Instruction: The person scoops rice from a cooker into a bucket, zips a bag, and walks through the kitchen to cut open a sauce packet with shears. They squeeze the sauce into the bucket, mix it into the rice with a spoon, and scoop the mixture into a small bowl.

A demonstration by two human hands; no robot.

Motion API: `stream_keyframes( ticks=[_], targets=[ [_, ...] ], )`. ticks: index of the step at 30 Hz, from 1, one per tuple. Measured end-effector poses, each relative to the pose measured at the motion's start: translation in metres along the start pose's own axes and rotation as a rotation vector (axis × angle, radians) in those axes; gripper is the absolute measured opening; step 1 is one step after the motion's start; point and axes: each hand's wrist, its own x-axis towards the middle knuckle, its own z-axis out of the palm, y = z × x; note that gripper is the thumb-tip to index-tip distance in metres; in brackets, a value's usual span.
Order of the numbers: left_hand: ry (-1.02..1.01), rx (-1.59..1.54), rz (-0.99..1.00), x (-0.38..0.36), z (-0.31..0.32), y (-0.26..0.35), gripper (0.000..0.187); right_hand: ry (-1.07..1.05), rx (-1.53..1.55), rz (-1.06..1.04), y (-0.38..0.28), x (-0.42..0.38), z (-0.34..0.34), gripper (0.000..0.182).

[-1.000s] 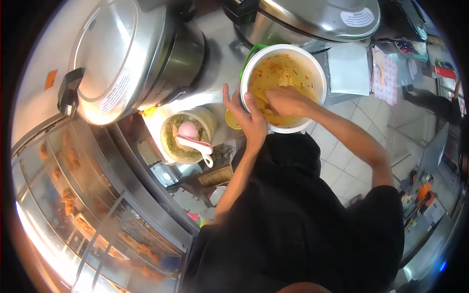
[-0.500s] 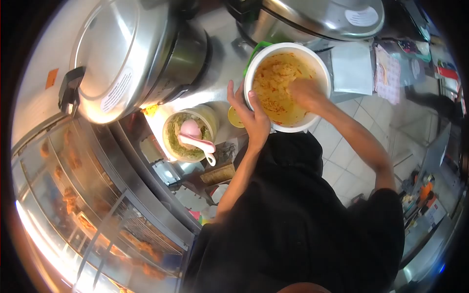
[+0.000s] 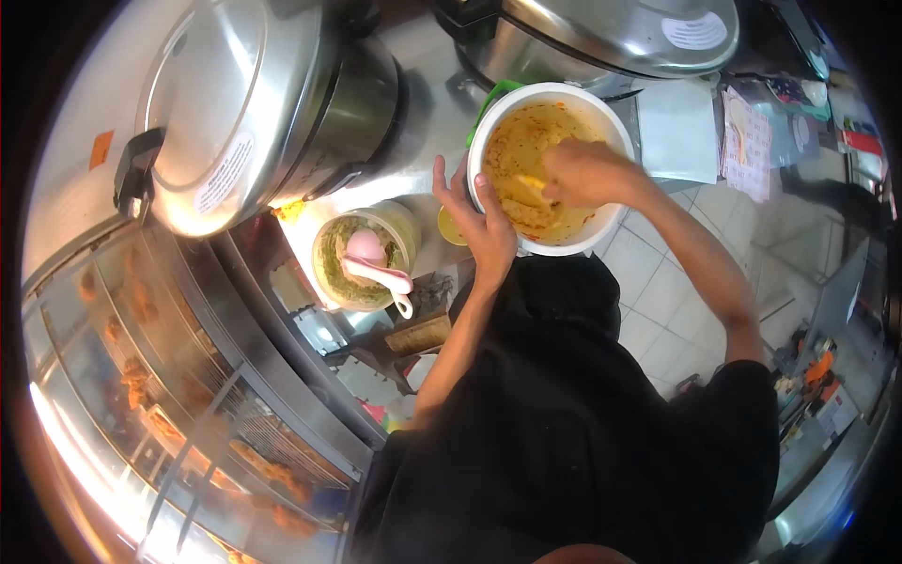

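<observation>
White bucket (image 3: 489, 122): left hand (image 3: 484, 230) gripping rim, right hand (image 3: 583, 174) inside.

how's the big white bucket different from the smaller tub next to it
The bucket is bigger, holds orange sauce, and has both hands on it: left hand gripping its rim, right hand inside. The tub holds green paste with pink spoons resting inside, untouched. Both are round, open and pale.

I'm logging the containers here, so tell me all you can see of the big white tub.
The white tub is round, deep and looks like plastic, standing upright at the counter's edge before a steel cooker. Its inside is smeared with yellow-orange sauce flecked red. The left hand grips its near rim; the right hand reaches inside. Something green sits behind its far rim.
</observation>
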Motion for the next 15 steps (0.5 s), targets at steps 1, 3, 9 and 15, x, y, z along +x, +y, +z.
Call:
stream_keyframes(
  ticks=[1,3,9,15],
  targets=[
    [0.019,0.000,-0.002,-0.001,-0.001,0.000,0.060,0.139,0.064,-0.055,0.010,0.002,0.005,0.024],
    [0.002,0.015,0.008,0.000,-0.001,0.001,0.059,0.130,-0.057,-0.112,0.012,0.013,0.030,0.022],
    [0.061,0.043,0.052,0.001,0.000,-0.010,0.056,0.296,-0.129,0.079,0.026,0.032,0.037,0.023],
    [0.061,-0.074,0.054,0.002,0.005,-0.011,0.056,0.318,-0.263,-0.062,0.039,0.045,0.084,0.015]
  ],
)
